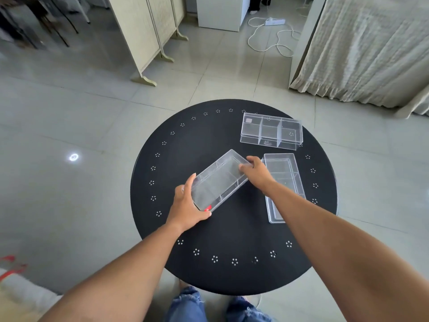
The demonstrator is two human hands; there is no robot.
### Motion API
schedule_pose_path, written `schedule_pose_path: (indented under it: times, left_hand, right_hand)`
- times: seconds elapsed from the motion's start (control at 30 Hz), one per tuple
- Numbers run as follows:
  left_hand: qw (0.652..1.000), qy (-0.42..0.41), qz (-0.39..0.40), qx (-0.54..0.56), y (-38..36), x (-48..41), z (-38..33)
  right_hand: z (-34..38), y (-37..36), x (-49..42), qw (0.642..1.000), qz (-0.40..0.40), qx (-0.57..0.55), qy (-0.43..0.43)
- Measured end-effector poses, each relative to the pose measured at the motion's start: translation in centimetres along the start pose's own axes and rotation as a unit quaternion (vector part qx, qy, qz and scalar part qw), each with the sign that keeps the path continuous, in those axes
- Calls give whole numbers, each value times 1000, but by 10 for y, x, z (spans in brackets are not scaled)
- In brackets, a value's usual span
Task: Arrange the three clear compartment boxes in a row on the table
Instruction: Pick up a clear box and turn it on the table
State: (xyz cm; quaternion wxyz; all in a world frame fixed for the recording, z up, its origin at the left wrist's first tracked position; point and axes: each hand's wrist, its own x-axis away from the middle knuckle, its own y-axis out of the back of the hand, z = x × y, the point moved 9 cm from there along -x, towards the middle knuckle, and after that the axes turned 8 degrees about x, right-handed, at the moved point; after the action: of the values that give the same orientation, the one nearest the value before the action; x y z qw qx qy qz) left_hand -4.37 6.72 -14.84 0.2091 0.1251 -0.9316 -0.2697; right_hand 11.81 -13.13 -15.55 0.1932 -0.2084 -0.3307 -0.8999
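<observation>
Three clear compartment boxes are on a round black table (232, 228). I hold one box (218, 180) diagonally near the table's middle: my left hand (188, 205) grips its near left end and my right hand (255, 170) grips its far right end. A second box (284, 180) lies lengthwise on the right, partly hidden under my right forearm. The third box (271, 133) lies crosswise at the far right of the table, apart from the others.
The table stands on a grey tiled floor. A folding screen (148, 36) is at the back left, a curtain (362, 49) at the back right, and a white cable with a power strip (274, 22) lies on the floor behind.
</observation>
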Motion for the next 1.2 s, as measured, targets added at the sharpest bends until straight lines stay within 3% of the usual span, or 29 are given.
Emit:
schedule_pose_path:
  times: [0.23,0.43,0.6,0.8,0.87,0.97,1.07,1.2]
  left_hand:
    - [982,66,51,170,10,-15,-6]
    - [905,167,111,374,7,-12,-3]
    - [850,249,137,443,6,-5,8]
    - [810,344,199,431,1,5,13]
    - [813,362,205,408,1,5,17]
    - [850,360,178,341,8,-1,25]
    - [870,347,130,325,10,-7,31]
    - [889,328,125,295,3,-4,32]
  right_hand:
    - [29,24,-11,997,-4,-72,37]
    - [38,27,-9,991,35,-128,37]
    - [45,14,-9,982,92,-146,72]
    - [33,5,-13,992,82,-84,54]
    - [25,3,-14,996,72,-57,22]
    - [15,-3,-11,997,75,-28,-22]
    - [8,-4,-13,998,51,-3,-39]
    - [8,-3,-15,998,16,46,-50]
